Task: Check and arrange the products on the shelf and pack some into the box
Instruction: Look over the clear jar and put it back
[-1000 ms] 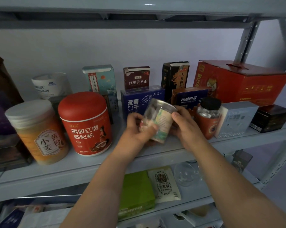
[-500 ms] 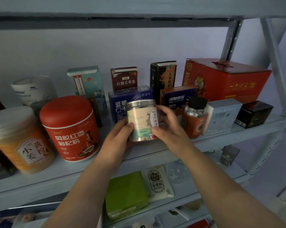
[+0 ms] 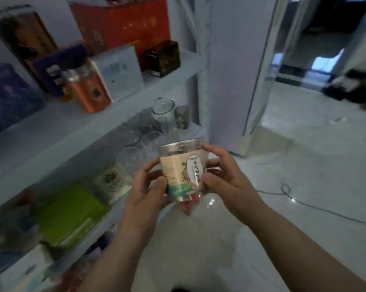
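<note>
A pale tiled floor [image 3: 315, 175] lay right of the white shelf [image 3: 76, 123]. Off the shelf, in front of its lower boards, the clear labelled jar [image 3: 182, 167] was upright between the left hand [image 3: 144, 192] and right hand [image 3: 226, 178], both hands' fingers [image 3: 214, 148] curled round its sides

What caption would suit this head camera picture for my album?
Left hand and right hand hold a clear labelled jar beside the stocked shelf.

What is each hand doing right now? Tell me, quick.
Left hand: closed, holding the jar by its left side.
Right hand: closed, holding the same jar by its right side.
</note>
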